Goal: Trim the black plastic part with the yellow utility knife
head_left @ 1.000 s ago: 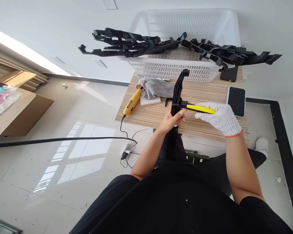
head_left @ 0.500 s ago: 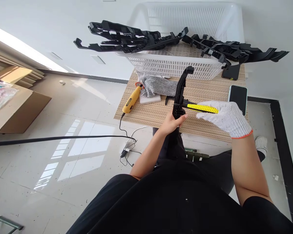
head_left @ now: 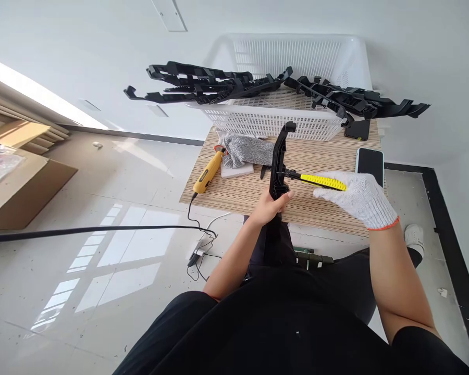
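My bare left hand (head_left: 269, 207) is wrapped around the lower part of a long black plastic trim piece (head_left: 278, 161), which stands roughly upright over the table's front edge. My right hand (head_left: 359, 194), in a white knitted glove with an orange cuff, grips a slim tool with a yellow studded handle (head_left: 322, 182). The tool points left towards the trim piece. Its thin tip is hard to make out, so I cannot tell whether it touches. Behind the piece, a dark caliper-like tool (head_left: 263, 171) lies partly hidden on the table.
A white plastic basket (head_left: 273, 115) at the back holds several similar black pieces (head_left: 219, 86) that jut out both sides. On the table (head_left: 234, 194) are a yellow corded rotary tool (head_left: 209, 173), a grey glove (head_left: 244, 148), a white block (head_left: 237, 171) and two phones (head_left: 369, 162).
The camera view has tilted up, so the scene sits lower and slightly left. Both hands keep their holds; the yellow-handled tool has pulled slightly right from the trim piece and tilts more.
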{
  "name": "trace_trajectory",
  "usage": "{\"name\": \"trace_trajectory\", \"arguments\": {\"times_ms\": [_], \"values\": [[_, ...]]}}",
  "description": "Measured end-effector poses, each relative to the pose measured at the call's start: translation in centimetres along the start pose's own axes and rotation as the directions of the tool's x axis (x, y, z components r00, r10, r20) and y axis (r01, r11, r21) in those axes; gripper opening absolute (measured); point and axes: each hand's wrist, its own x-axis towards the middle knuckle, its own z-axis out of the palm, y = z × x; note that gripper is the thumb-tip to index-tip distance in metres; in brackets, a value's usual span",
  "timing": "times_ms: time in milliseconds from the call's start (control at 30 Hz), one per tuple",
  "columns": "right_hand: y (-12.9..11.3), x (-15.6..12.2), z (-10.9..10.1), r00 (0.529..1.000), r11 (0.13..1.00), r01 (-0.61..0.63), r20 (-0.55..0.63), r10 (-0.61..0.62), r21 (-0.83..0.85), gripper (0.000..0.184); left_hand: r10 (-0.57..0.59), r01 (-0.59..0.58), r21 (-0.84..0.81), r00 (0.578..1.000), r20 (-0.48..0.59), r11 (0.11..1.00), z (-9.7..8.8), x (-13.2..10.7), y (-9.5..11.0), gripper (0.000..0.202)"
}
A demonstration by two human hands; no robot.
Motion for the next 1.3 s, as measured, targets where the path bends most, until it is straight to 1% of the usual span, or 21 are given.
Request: {"name": "trace_trajectory", "arguments": {"times_ms": [100,133,233,267,367,400,500,533,633,667,767,800,833,900,933,967,1067,1100,1200,1233,1300], "values": [[-0.1,0.2,-0.3,0.991,0.997,-0.076,-0.111,0.072,-0.032,0.045,-0.009,0.009,-0.02,1.0,0.02,1.0,0.1,0.0,0.0,0.048],[-0.2,0.2,-0.4,0.992,0.997,-0.078,-0.103,0.075,-0.029,0.044,-0.01,0.01,-0.021,1.0,0.023,1.0,0.1,0.0,0.0,0.048],[-0.5,0.2,-0.4,0.998,1.0,-0.006,0.067,0.007,-0.011,0.04,-0.006,0.007,-0.01,1.0,0.026,1.0,0.0,0.1,-0.1,0.045],[-0.7,0.1,-0.4,0.998,1.0,-0.014,0.065,0.015,-0.021,0.04,-0.003,0.003,-0.008,1.0,0.028,1.0,0.0,0.1,-0.1,0.044],[-1.2,0.1,-0.1,0.985,0.989,-0.133,-0.118,0.125,-0.062,0.047,0.003,-0.002,-0.01,0.999,0.038,1.0,-0.1,0.1,-0.2,0.044],[-1.4,0.1,0.0,0.984,0.989,-0.139,-0.116,0.133,-0.049,0.048,0.003,-0.003,-0.005,0.999,0.037,1.0,-0.1,0.1,-0.2,0.044],[-1.8,0.1,0.0,0.997,1.0,-0.023,0.071,0.024,-0.016,0.041,-0.002,0.002,0.025,1.0,0.031,1.0,-0.2,0.0,-0.3,0.045],[-1.9,0.1,0.0,0.997,1.0,0.002,0.071,0.0,-0.03,0.04,-0.003,0.002,0.028,1.0,0.031,1.0,-0.3,0.0,-0.3,0.045],[-2.1,0.0,-0.3,0.986,0.992,-0.037,-0.165,0.017,-0.118,0.044,-0.005,0.005,0.018,0.999,0.034,1.0,-0.3,-0.1,-0.3,0.042],[-2.1,0.0,-0.4,0.982,0.993,-0.035,-0.191,0.012,-0.116,0.045,-0.008,0.007,0.014,0.999,0.036,1.0,-0.3,-0.1,-0.3,0.042],[-2.4,0.0,-0.6,0.999,0.995,0.043,-0.023,-0.045,-0.092,0.041,-0.011,0.011,0.012,0.999,0.037,1.0,-0.3,0.0,-0.2,0.042],[-2.5,0.0,-0.6,1.0,0.993,0.025,-0.01,-0.027,-0.115,0.041,-0.009,0.009,0.008,0.999,0.038,1.0,-0.3,0.0,-0.1,0.042],[-2.6,0.0,-0.6,0.998,0.988,-0.027,-0.052,0.019,-0.155,0.042,-0.006,0.006,0.003,0.999,0.039,1.0,-0.2,0.0,-0.1,0.042],[-2.7,0.0,-0.4,0.966,0.964,-0.172,-0.228,0.124,-0.202,0.047,-0.007,0.007,-0.002,0.999,0.044,1.0,-0.2,0.0,-0.1,0.042],[-2.7,0.0,-0.3,0.952,0.961,-0.203,-0.268,0.148,-0.19,0.048,-0.01,0.011,-0.002,0.999,0.045,1.0,-0.2,0.0,0.0,0.043],[-2.7,-0.1,-0.1,0.961,0.969,-0.181,-0.242,0.138,-0.169,0.048,-0.015,0.015,0.0,0.999,0.043,1.0,-0.1,0.0,0.0,0.044],[-2.4,-0.4,0.4,1.0,0.993,-0.008,-0.026,0.005,-0.121,0.043,-0.024,0.025,-0.009,0.999,0.024,1.0,0.0,-0.1,0.1,0.046],[-2.3,-0.4,0.4,1.0,0.992,0.004,-0.028,-0.008,-0.128,0.042,-0.024,0.025,-0.015,1.0,0.019,1.0,0.0,-0.1,0.1,0.046],[-2.3,-0.5,0.1,0.976,0.986,-0.077,-0.213,0.044,-0.149,0.044,-0.023,0.023,-0.009,0.999,0.026,1.0,-0.1,-0.1,0.1,0.045],[-2.3,-0.5,-0.2,0.979,0.99,-0.054,-0.204,0.027,-0.132,0.044,-0.024,0.024,-0.001,0.999,0.031,1.0,-0.1,-0.1,0.1,0.045],[-2.1,-0.5,-1.0,0.995,0.993,0.04,-0.088,-0.051,-0.113,0.043,-0.026,0.026,0.009,0.999,0.029,1.0,-0.1,-0.1,0.1,0.046]]}}
